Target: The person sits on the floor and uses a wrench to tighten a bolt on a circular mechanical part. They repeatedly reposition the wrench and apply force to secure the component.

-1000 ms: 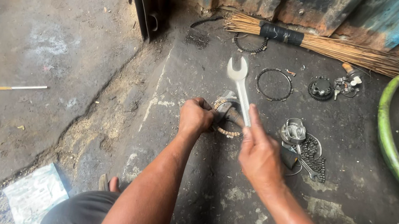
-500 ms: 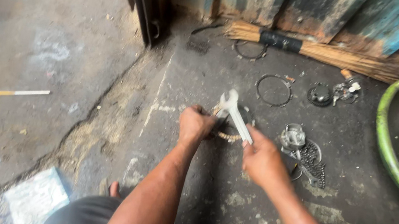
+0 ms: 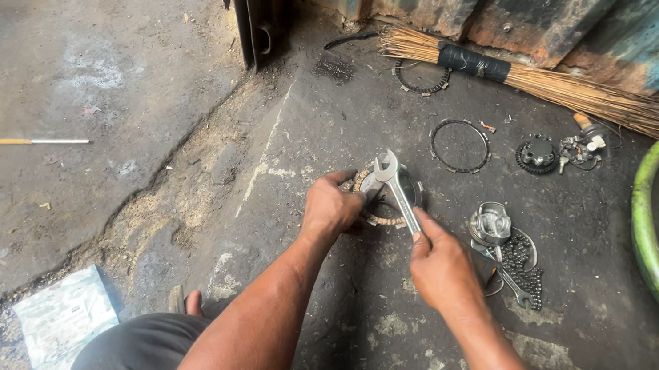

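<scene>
The round metal part lies on the dirty floor in the middle, with the wrench head resting on top of it. The right hand, at 4 o'clock from the part, has its grip closed tight on the wrench handle. The left hand, at 8 o'clock, reaches straight out and its grip curls around the part's edge.

The left hand covers the near-left part of the round clutch part, and the wrench crosses its middle, so its centre stays unseen. The green basin runs off the right edge. Small parts by the wall are too tiny to make out.
</scene>
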Demonstrator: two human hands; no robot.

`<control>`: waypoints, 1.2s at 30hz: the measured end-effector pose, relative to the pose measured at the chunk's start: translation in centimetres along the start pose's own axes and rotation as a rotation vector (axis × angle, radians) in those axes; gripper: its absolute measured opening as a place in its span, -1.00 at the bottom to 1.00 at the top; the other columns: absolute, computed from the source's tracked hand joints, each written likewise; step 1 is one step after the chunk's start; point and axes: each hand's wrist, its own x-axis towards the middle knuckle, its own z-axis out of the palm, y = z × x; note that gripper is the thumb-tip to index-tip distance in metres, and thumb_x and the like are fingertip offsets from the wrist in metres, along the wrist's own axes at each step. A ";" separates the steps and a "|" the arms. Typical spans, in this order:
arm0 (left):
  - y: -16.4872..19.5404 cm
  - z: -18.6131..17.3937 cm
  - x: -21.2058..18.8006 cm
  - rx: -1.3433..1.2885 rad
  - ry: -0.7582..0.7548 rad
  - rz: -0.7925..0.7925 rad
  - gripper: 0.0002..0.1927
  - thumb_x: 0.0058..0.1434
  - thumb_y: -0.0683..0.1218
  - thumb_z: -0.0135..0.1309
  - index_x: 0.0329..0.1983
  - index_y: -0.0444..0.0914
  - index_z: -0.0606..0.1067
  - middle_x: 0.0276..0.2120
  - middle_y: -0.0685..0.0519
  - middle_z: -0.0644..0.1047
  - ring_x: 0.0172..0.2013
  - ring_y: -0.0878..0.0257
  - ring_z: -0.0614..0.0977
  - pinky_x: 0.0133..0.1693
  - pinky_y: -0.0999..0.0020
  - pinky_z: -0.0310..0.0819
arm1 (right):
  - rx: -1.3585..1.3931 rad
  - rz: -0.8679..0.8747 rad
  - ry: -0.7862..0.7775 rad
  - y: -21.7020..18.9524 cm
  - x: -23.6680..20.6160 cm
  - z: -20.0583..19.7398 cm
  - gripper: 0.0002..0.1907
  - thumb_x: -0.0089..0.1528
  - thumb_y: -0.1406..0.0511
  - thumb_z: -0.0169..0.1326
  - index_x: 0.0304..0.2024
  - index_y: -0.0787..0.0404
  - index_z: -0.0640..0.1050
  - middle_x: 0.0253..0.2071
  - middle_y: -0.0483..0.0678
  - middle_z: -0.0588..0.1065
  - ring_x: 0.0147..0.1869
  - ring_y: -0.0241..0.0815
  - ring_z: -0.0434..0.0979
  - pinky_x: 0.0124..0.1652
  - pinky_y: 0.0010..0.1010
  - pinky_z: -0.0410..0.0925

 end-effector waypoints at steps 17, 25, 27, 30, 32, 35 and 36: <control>-0.5 2.0 -0.7 -0.158 0.076 -0.117 -0.46 0.04 -0.23 0.31 0.12 -0.30 0.46 -0.37 -0.18 0.68 -0.48 0.17 0.70 -0.45 0.29 0.60 | -0.018 -0.062 0.008 1.1 1.1 0.8 -0.46 0.37 0.16 -0.10 0.42 -0.34 0.29 -0.11 0.17 0.61 -0.06 0.14 0.63 -0.01 -0.07 0.45; 0.5 1.0 -0.2 -0.147 -0.028 -0.232 -0.49 0.17 -0.20 0.23 0.23 -0.23 0.50 -0.30 -0.14 0.70 -0.48 0.18 0.68 -0.47 0.31 0.57 | 0.098 -0.072 0.013 1.4 1.4 -0.1 -0.54 0.40 0.15 -0.14 0.36 -0.12 0.40 -0.30 -0.02 0.60 -0.28 -0.18 0.63 -0.19 -0.23 0.50; 0.7 0.7 0.1 -0.011 -0.074 -0.278 -0.47 0.17 -0.13 0.23 0.25 -0.14 0.50 -0.23 -0.10 0.72 -0.41 0.18 0.64 -0.39 0.25 0.56 | 0.264 -0.100 0.004 1.1 0.7 -0.7 -0.54 0.43 0.20 -0.20 0.39 -0.07 0.35 -0.42 0.01 0.57 -0.40 -0.22 0.59 -0.33 -0.28 0.50; 0.9 0.5 0.2 0.121 -0.014 -0.146 -0.52 0.15 -0.08 0.28 0.18 -0.18 0.56 -0.11 -0.13 0.67 -0.25 0.20 0.73 -0.12 0.33 0.59 | 0.364 -0.253 0.136 0.3 -0.2 -0.9 -0.53 0.39 0.23 -0.12 0.37 -0.03 0.39 -0.55 -0.12 0.47 -0.54 -0.37 0.49 -0.48 -0.40 0.42; 1.0 0.4 0.1 0.150 -0.002 -0.118 -0.53 0.14 -0.10 0.27 0.15 -0.21 0.58 -0.08 -0.18 0.66 -0.20 0.17 0.73 -0.05 0.32 0.57 | 0.188 -0.184 0.099 0.0 -0.4 -0.9 -0.48 0.41 0.20 -0.11 0.44 -0.09 0.30 -0.59 -0.09 0.44 -0.61 -0.29 0.39 -0.57 -0.31 0.30; 1.1 0.4 -0.1 0.190 0.011 -0.079 -0.55 0.13 -0.09 0.26 0.11 -0.25 0.60 -0.11 -0.23 0.67 -0.16 0.12 0.72 0.00 0.30 0.55 | 0.050 -0.197 0.120 0.1 -0.3 -0.8 -0.46 0.39 0.18 -0.07 0.44 -0.09 0.30 -0.66 -0.12 0.43 -0.68 -0.31 0.33 -0.65 -0.33 0.21; 1.1 0.3 -0.1 0.204 0.016 -0.068 -0.56 0.13 -0.09 0.26 0.10 -0.26 0.60 -0.12 -0.25 0.67 -0.16 0.10 0.72 0.00 0.29 0.55 | 0.027 -0.222 0.138 0.3 -0.2 -0.7 -0.47 0.38 0.17 -0.06 0.42 -0.08 0.32 -0.68 -0.14 0.43 -0.70 -0.34 0.34 -0.68 -0.36 0.19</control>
